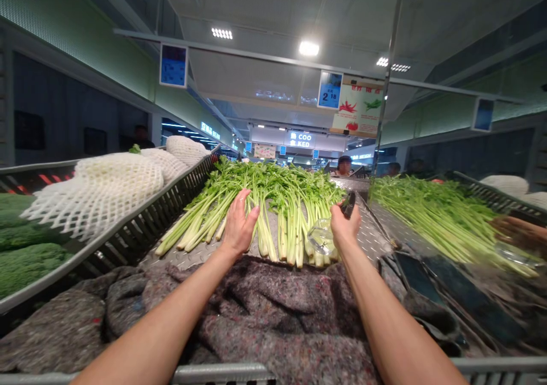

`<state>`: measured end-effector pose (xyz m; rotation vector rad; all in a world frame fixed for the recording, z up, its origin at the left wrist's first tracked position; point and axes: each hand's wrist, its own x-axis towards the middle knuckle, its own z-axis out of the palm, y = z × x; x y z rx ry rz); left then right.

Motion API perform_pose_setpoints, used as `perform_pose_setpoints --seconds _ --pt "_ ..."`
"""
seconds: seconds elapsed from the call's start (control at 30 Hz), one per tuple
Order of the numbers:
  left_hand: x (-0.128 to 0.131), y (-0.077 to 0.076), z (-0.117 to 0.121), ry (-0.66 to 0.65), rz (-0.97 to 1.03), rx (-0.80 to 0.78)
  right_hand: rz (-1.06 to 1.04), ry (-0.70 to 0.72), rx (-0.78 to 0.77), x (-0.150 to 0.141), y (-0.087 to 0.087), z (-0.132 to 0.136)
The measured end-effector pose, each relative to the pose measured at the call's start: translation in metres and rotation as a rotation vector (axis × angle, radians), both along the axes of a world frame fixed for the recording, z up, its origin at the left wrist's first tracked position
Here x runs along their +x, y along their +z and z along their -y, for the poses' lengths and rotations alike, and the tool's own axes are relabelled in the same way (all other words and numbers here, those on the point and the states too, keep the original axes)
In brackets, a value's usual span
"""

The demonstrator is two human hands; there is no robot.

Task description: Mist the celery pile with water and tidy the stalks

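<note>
Bunches of green celery-like stalks (273, 203) lie in rows on a metal display tray (196, 254). My left hand (239, 225) rests on one bunch, fingers curled round its pale stalks. My right hand (345, 221) is raised at the right end of the row, fingers closed on a small dark object (348, 203) that I cannot make out. Just left of that hand, a clear plastic wrap (320, 240) sits among the stalk ends.
A grey felt blanket (265, 316) covers the near part of the bin. White foam-netted produce (106, 185) and dark green vegetables (25, 248) fill the left bin. A mirror panel (448, 220) on the right reflects the greens. Price signs hang above; people stand at the back.
</note>
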<state>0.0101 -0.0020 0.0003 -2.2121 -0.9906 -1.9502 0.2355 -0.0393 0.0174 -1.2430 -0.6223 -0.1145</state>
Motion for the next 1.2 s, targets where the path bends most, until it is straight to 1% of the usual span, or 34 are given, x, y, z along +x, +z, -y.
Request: perform_pose_setpoints --seconds 0.1,0.3,0.6,0.7,0.83,0.97,1.2 --pt "-0.001 -0.001 -0.001 0.004 0.0 -0.001 -0.005 -0.014 0.009 -0.001 0.001 0.001" --pt "-0.002 -0.002 -0.004 0.01 -0.003 -0.012 0.055 0.082 0.001 -0.006 0.0 0.002" --pt "-0.003 -0.005 -0.007 0.009 -0.002 -0.02 0.105 0.107 0.028 -0.008 -0.002 0.002" --pt "-0.003 -0.004 -0.007 0.019 -0.01 -0.024 0.132 0.15 0.031 -0.013 -0.003 0.003" --pt "-0.003 -0.004 -0.006 0.032 -0.016 -0.033 0.192 0.242 0.008 -0.022 -0.002 0.008" --pt "-0.003 -0.004 -0.007 0.033 -0.015 -0.028 0.175 0.304 0.003 -0.026 0.0 0.01" --pt "-0.003 -0.005 -0.007 0.031 -0.005 -0.029 0.201 0.251 0.001 -0.025 -0.002 0.008"
